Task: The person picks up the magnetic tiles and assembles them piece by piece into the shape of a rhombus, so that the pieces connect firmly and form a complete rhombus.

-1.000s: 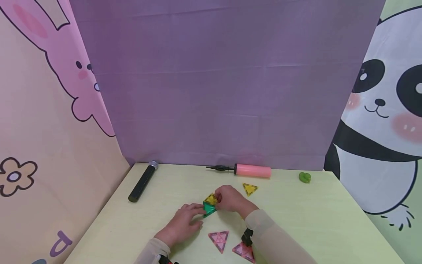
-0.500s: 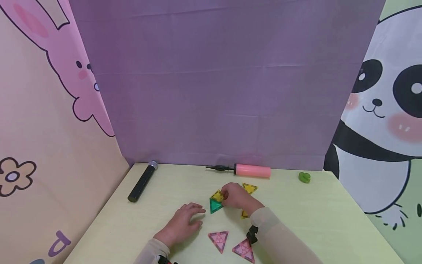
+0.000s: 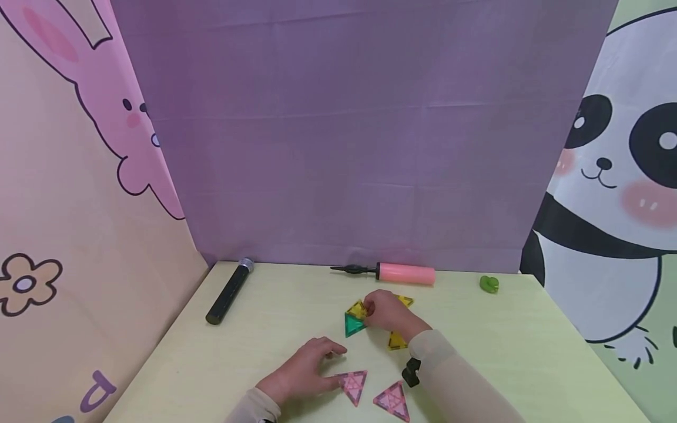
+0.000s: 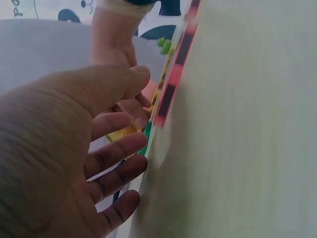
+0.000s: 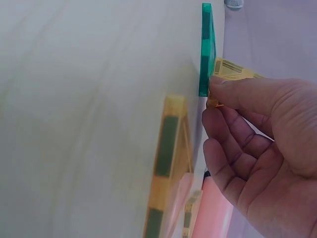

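1. Yellow triangle tile (image 3: 357,309) pinched in right hand (image 3: 388,314), tilted up off table (image 3: 529,352), lower edge touching green triangle tile (image 3: 352,324).
2. Green tile: lying on table, just in front of pinched yellow tile, mid-table; seen edge-on in right wrist view (image 5: 205,49), with right-hand fingertips (image 5: 223,91) clamped on yellow tile (image 5: 233,72) right beside it.
3. Second yellow triangle (image 3: 396,341): flat on table, right of green tile, partly under right wrist.
4. Third yellow triangle (image 3: 405,301): behind green tile and to its right, mostly hidden by right hand.
5. Left hand (image 3: 304,373): nearer than green tile and to its left, fingers spread and relaxed, resting on table, fingertips touching pink triangle tile (image 3: 353,385); gripping nothing. Same spread fingers (image 4: 119,153) in left wrist view, beside pink tile edge (image 4: 171,89).
6. Second pink triangle (image 3: 392,401): near table's front edge, right of first pink one.
7. Black microphone (image 3: 229,291): far left of green tile, towards back.
8. Pink pump (image 3: 394,272): behind green tile, by purple backdrop (image 3: 349,135).
9. Small green object (image 3: 489,284): far right of green tile, at back edge.
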Tool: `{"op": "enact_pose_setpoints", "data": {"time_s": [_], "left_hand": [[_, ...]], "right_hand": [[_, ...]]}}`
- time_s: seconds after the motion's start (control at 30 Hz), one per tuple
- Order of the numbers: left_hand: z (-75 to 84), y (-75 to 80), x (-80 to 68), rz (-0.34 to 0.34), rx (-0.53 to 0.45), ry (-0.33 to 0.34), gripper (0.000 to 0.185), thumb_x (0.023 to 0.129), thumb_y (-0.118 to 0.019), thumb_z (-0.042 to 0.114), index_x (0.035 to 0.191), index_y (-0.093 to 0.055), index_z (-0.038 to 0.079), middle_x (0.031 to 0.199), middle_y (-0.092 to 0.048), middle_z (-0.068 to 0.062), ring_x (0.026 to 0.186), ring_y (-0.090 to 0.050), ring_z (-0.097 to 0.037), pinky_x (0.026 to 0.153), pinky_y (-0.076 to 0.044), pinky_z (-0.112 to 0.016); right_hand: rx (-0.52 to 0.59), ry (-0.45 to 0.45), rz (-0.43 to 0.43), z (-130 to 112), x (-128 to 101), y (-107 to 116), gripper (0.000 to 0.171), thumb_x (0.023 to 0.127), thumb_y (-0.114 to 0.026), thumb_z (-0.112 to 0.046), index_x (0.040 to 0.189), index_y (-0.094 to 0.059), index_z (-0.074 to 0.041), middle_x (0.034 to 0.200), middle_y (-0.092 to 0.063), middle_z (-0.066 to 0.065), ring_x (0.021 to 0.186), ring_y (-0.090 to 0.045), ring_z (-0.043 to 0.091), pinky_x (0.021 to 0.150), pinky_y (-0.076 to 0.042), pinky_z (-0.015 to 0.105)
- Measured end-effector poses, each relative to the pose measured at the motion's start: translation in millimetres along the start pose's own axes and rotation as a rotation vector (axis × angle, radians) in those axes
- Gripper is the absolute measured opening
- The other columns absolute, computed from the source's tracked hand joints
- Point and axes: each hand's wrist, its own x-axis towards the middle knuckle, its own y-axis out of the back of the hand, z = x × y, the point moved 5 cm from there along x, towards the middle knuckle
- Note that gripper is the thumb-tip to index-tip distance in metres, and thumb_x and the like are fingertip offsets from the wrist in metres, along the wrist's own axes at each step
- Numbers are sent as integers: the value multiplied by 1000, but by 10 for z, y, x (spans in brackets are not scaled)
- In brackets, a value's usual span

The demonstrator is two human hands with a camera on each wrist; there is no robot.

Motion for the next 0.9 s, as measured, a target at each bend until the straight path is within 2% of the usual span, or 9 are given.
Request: {"op": "enact_pose_setpoints", "data": {"time_s": [0.1,0.3,0.77,0.9], "left_hand": [[42,-49,0,-25,-5,-1,54,80,-77,43,129,-58,28,119,-55,15,110,-49,-10,96,-43,-35],[55,-138,21,-63,-35,58,54,78,-77,49,126,-58,35,116,-53,20,106,-48,-6,94,-45,-34],[129,-218,40,-71,49,32,55,71,-78,58,119,-65,34,105,-51,20,99,-43,-6,82,-44,-27],[160,-231,34,-68,54,47,53,70,-79,58,116,-67,36,103,-50,20,97,-42,-7,79,-42,-27]], "right_hand": [[5,-14,10,34,5,17,18,76,-83,-16,87,-69,-17,82,-61,-5,77,-55,17,78,-51,37],[-8,-5,24,76,-4,54,19,75,-83,-14,86,-68,-16,81,-61,-6,78,-55,16,78,-50,38],[27,-3,15,91,-45,107,21,75,-84,-12,87,-68,-16,81,-60,-5,76,-54,16,76,-49,37],[28,-19,15,108,-32,94,23,74,-84,-12,91,-69,-14,81,-60,-5,77,-54,16,77,-50,38]]}}
